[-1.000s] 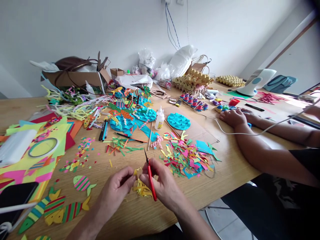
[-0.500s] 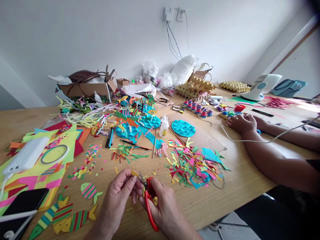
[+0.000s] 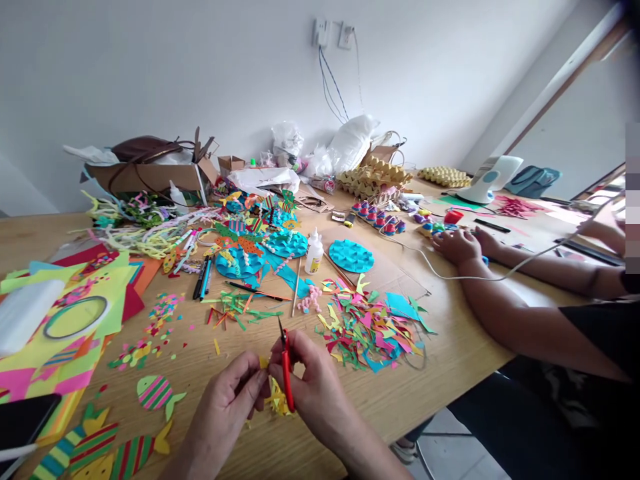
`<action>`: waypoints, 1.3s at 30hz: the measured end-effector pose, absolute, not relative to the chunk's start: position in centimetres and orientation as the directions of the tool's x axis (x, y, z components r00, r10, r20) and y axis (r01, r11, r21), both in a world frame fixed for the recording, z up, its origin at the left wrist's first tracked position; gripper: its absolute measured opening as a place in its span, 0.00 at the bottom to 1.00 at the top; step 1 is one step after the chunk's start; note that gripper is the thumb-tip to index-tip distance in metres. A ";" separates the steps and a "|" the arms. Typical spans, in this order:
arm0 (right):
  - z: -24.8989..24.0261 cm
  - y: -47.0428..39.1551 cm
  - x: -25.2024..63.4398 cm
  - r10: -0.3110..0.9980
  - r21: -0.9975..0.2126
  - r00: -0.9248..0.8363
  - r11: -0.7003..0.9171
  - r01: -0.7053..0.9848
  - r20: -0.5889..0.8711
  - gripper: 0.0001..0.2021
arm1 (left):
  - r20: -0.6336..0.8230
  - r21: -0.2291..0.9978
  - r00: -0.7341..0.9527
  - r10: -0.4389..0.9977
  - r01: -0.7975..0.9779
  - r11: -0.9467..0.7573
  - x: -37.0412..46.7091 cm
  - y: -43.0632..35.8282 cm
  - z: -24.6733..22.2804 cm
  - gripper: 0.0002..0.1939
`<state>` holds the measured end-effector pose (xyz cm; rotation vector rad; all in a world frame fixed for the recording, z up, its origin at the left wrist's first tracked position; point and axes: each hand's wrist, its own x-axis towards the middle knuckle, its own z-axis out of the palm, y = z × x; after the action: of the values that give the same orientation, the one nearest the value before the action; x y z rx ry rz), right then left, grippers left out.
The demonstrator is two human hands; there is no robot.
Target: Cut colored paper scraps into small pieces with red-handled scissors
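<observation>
- One piece of yellow paper [image 3: 263, 363], held above the near side of the table [image 3: 400, 400], between both sets of fingertips.
- Left hand [image 3: 225, 400]: thumb and fingers together, clamped on the yellow paper.
- Right hand [image 3: 313, 377]: fingers clamped around the red-handled scissors [image 3: 287, 373], fingertips close to the paper. Blades pointing up, away from the paper; exact blade closure: cannot tell.
- Judged complete: four striped paper fish [image 3: 155, 392] at lower left, some overlapping.
- Judged in progress: the yellow paper, with one small heap of yellow trimmings [image 3: 280, 400] beneath.
- Judged unfinished: one bare blue disc [image 3: 351, 256], compared with at least two decorated blue discs [image 3: 240, 267] farther left.
- Scrap count: one large mixed pile [image 3: 373, 327], one smaller patch of green and red strips [image 3: 240, 308]; individual pieces too many to count.
- Supply count: one pair of scissors, at least two glue bottles [image 3: 314, 257], one ring [image 3: 75, 335] on coloured sheets [image 3: 113, 273].
- Co-worker count: two forearms [image 3: 515, 327] resting at right.
</observation>
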<state>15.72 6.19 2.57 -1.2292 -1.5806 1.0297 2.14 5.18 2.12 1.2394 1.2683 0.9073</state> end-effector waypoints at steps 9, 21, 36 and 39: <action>3.3 5.7 16.3 0.969 -0.874 -0.182 0.231 0.428 0.167 0.04 | -0.101 0.980 0.148 0.984 0.183 0.073 1.7 5.3 2.4 0.12; 2.3 4.2 16.1 0.949 -0.831 -0.305 0.229 0.506 0.075 0.11 | -0.072 0.980 0.018 0.997 -0.183 0.074 1.5 4.9 2.2 0.07; 1.9 4.4 16.0 0.945 -0.831 -0.311 0.249 0.498 0.098 0.19 | -0.051 0.993 0.152 0.987 -0.093 0.066 1.2 4.7 1.4 0.09; 1.7 4.4 16.1 0.948 -0.827 -0.301 0.251 0.502 0.105 0.20 | -0.054 0.994 0.172 0.984 -0.079 0.069 1.0 4.7 1.3 0.09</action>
<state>16.08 4.36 1.72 -1.3167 -1.9101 0.9289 1.02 4.73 1.27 1.1784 1.0507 1.0782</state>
